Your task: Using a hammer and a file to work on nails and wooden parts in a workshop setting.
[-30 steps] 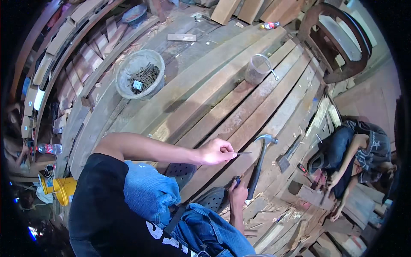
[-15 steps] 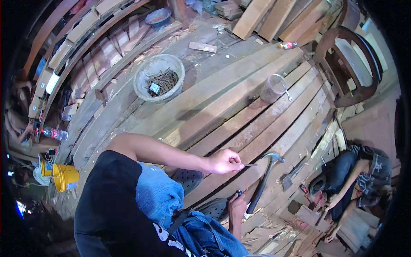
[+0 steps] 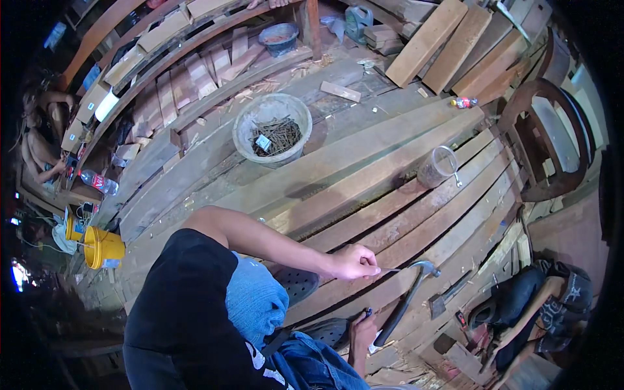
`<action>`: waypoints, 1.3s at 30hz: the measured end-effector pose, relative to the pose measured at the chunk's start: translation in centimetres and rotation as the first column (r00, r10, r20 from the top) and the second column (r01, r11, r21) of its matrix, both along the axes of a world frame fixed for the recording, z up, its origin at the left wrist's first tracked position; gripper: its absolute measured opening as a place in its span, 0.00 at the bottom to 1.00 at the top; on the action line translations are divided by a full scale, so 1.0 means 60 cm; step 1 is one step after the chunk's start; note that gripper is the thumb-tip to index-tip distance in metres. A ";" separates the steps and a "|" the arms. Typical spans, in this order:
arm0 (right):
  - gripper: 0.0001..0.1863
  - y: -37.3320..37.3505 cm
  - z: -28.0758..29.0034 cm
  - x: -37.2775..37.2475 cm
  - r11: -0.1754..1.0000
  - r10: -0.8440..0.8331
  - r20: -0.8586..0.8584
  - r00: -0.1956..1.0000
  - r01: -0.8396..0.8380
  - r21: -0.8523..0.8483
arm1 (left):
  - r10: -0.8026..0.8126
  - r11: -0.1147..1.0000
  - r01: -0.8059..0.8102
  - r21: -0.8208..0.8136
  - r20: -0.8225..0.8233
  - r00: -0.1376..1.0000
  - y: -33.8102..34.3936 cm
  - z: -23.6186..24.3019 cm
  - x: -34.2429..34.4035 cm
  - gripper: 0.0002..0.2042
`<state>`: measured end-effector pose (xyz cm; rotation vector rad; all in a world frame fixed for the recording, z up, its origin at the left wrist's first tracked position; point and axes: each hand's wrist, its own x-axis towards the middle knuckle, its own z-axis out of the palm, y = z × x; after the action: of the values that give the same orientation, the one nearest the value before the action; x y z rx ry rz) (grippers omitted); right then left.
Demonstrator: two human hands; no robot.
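Left hand (image 3: 354,261) perhaps pinching nail (image 3: 390,269)

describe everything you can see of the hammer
The claw hammer with a silvery metal head and long dark handle lies slanted across the weathered wooden planks, head up and to the right, grip end lower left. The right hand closes its fingers round the handle's lower end. The head sits at the tip of a thin nail that the left hand pinches, with the curved claw pointing away. Whether head and nail touch is unclear.
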<state>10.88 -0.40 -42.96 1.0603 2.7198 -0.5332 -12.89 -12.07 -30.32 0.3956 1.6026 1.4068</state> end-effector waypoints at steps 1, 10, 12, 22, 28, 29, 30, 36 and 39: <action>0.18 -0.001 0.000 0.000 1.000 -0.001 -0.019 1.000 0.002 0.025 | 0.014 1.000 -0.014 0.024 -0.022 1.000 0.000 0.000 0.001 0.11; 0.17 0.002 0.004 0.005 0.999 0.031 -0.107 0.994 -0.029 0.021 | -0.018 1.000 0.018 0.019 0.008 1.000 0.003 -0.007 0.001 0.10; 0.17 0.004 0.002 0.010 0.997 0.069 -0.008 0.998 -0.069 0.025 | -0.034 0.999 0.034 -0.010 0.025 0.999 0.003 -0.006 0.000 0.10; 0.17 -0.001 0.013 0.007 0.994 -0.084 -0.094 0.992 0.077 -0.080 | -0.049 0.989 0.062 -0.133 0.096 0.994 0.007 0.012 -0.004 0.08; 0.16 -0.003 0.008 0.017 1.000 0.027 -0.092 0.995 -0.029 -0.013 | -0.098 0.990 0.105 -0.096 0.069 0.993 0.016 0.005 -0.003 0.06; 0.16 -0.003 0.004 0.019 1.000 0.005 -0.150 0.989 -0.006 -0.008 | -0.099 0.989 0.105 -0.101 0.062 0.993 0.018 0.004 -0.002 0.06; 0.17 -0.004 -0.001 0.019 0.999 0.030 -0.187 0.982 -0.024 0.030 | -0.097 0.989 0.104 -0.102 0.068 0.993 0.020 0.003 -0.003 0.06; 0.15 -0.008 -0.011 0.021 0.999 0.049 -0.224 0.973 -0.046 0.017 | -0.129 0.984 0.135 -0.121 0.053 0.990 0.024 -0.003 -0.003 0.06; 0.14 -0.007 -0.007 0.021 0.996 0.088 -0.216 0.973 -0.083 0.033 | -0.124 0.985 0.129 -0.111 0.052 0.991 0.023 -0.006 -0.002 0.06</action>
<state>12.12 -0.79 -43.36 0.9353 2.9512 -0.6389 -13.00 -10.69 -30.66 0.3886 1.5847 1.2144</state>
